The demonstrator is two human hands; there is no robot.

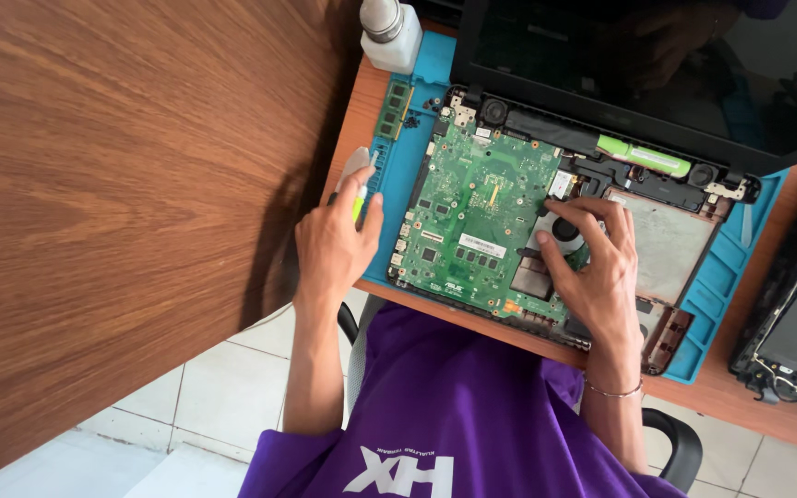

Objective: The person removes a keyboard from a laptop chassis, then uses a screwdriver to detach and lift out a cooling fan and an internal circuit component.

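Opened laptop's sitting on the blue mat point(398, 175) on the counter. Left hand point(336, 242) has its grip wrapped around a small green-handled tool point(360, 198) at the mat's edge. Right hand point(597, 267) is spread wide, fingertips point(560, 207) pressing the fan point(565, 231) beside the green motherboard point(468, 212), holding nothing.

Desk point(122, 184): wood-grain veneer, brown, smooth with a low sheen.
Work mat point(398, 184): blue, rubbery, matt, moulded into compartments.
Circuit board point(472, 212): green lacquered laminate, semi-gloss, studded with small black chips and bright metal solder points.
Laptop screen point(657, 65): black glass, glossy, mirror-like.
Bottle point(391, 35): white plastic, matt, with a metal-looking cap.
Shirt point(454, 406): purple cloth, soft, matt.
Bracelet point(612, 392): thin metal, shiny.
Floor tiles point(205, 397): pale ceramic, smooth.
Laptop base point(666, 244): grey, dull, scuffed.
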